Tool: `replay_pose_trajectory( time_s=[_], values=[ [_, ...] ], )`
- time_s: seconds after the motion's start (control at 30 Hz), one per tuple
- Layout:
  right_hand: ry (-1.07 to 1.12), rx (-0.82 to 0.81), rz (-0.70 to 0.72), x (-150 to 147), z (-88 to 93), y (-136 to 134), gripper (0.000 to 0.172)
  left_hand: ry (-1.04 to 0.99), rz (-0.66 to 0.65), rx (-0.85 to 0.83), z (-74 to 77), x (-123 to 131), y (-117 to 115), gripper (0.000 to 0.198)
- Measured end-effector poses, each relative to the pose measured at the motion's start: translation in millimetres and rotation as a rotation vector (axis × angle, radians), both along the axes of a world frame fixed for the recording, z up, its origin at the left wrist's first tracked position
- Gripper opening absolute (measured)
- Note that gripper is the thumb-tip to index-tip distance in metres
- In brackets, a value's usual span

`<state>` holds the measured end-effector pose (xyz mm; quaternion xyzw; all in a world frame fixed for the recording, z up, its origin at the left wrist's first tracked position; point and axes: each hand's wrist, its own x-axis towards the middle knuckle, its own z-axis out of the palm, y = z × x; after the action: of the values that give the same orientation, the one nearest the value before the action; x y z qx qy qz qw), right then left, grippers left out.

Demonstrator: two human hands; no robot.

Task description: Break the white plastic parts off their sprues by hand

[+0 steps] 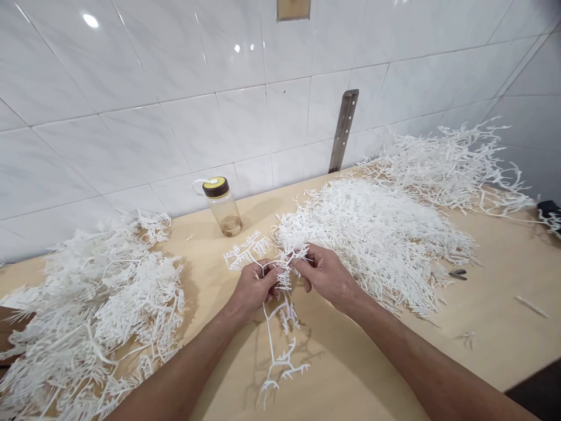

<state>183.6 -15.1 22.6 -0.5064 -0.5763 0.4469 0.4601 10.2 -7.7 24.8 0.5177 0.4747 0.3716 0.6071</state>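
Over the middle of the table, my left hand (258,285) pinches the stem of a white plastic branch (270,336). Its forked lower part hangs down towards me, and another fringed part reaches up and left past the hand. My right hand (324,272) is closed at the branch's fringed side twigs, thumb and forefinger together; the exact grip point is partly hidden by the fine tips. Just behind the right hand lies a dense heap of small white fringed pieces (372,234).
A tangled pile of white branches (109,310) covers the left side. More bare-looking white branches (456,164) lie at the back right. A clear bottle (225,210) with a dark lid stands near the tiled wall. Small pliers (458,274) and a white stick (531,306) lie at right.
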Motion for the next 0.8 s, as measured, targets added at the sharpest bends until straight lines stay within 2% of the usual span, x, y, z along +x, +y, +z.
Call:
replay_pose_trajectory(
  time_s=[0.4, 0.57, 0.63, 0.7, 0.8],
  values=[
    [0.094, -0.075, 0.033, -5, -0.7, -3, 0.018, -0.022, 0.205, 0.069, -3.5, 2, 2, 0.034],
    [0.091, -0.157, 0.01, -6, -3.7, -5, 0.029, -0.042, 0.276, 0.085, -5.6, 1, 5, 0.034],
    [0.03, -0.173, 0.044, -7, -3.5, -7, 0.023, -0.028, 0.295, 0.118, -6.7, -1, 8, 0.031],
    [-0.041, -0.121, 0.098, -10, -1.0, -11, 0.014, -0.003, 0.311, 0.147, -8.8, -4, 11, 0.029],
    [-0.088, 0.036, 0.14, -15, 4.1, -17, 0.015, 0.042, 0.307, 0.169, -13.8, -7, 15, 0.027]
  ],
)
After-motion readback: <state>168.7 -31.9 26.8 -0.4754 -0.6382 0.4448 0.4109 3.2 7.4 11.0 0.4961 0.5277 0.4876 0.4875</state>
